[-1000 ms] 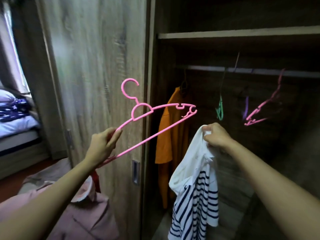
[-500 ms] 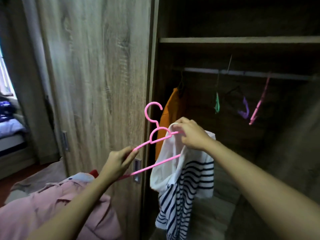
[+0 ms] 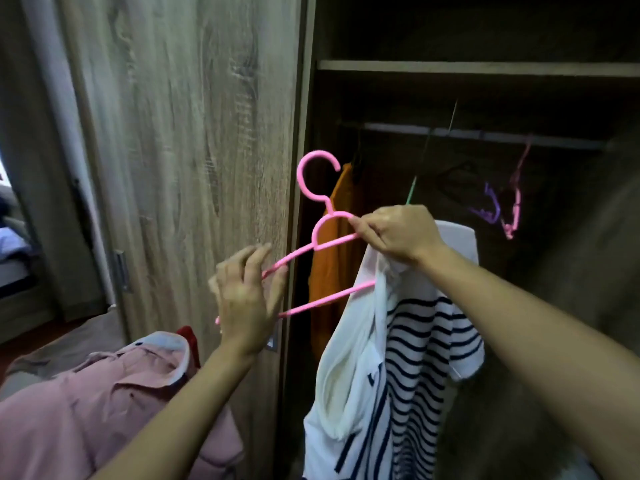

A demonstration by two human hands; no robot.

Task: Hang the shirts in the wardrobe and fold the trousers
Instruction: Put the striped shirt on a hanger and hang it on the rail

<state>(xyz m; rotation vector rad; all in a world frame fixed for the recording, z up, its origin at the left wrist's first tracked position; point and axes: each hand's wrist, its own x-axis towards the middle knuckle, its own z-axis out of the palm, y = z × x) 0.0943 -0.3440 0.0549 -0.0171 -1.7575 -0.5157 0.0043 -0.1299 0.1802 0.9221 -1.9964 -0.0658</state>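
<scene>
- Low on the left a pink shirt (image 3: 104, 403) lies in a heap and waits its turn. I can make out no trousers.
- My left hand (image 3: 247, 299) is in front of the door (image 3: 194, 133) and holds the left end of the hanger (image 3: 322, 237). Its fingers (image 3: 258, 258) pinch the upper arm, though blur hides how firmly.
- A second ago the hanger slanted out to the left, well clear of any cloth. Now it stands hook-up at the wardrobe opening, and its right half has gone into the neck of the striped shirt (image 3: 408, 358).
- Behind it an orange shirt (image 3: 332, 271) already hangs.
- My right hand (image 3: 398, 233) held only bunched cloth a second ago, apart from the hanger. Now its fingers (image 3: 367, 230) are clamped on the collar and the hanger's shoulder together.
- The striped shirt hangs from that grip, below the rail (image 3: 485, 135) and not yet on it.
- I judge the threading half done. The left shoulder must still go over the end my left hand holds, so that hand has to shift.
- After that the hook can go on the rail, between the orange shirt and the spare hangers (image 3: 509, 216) to the right.
</scene>
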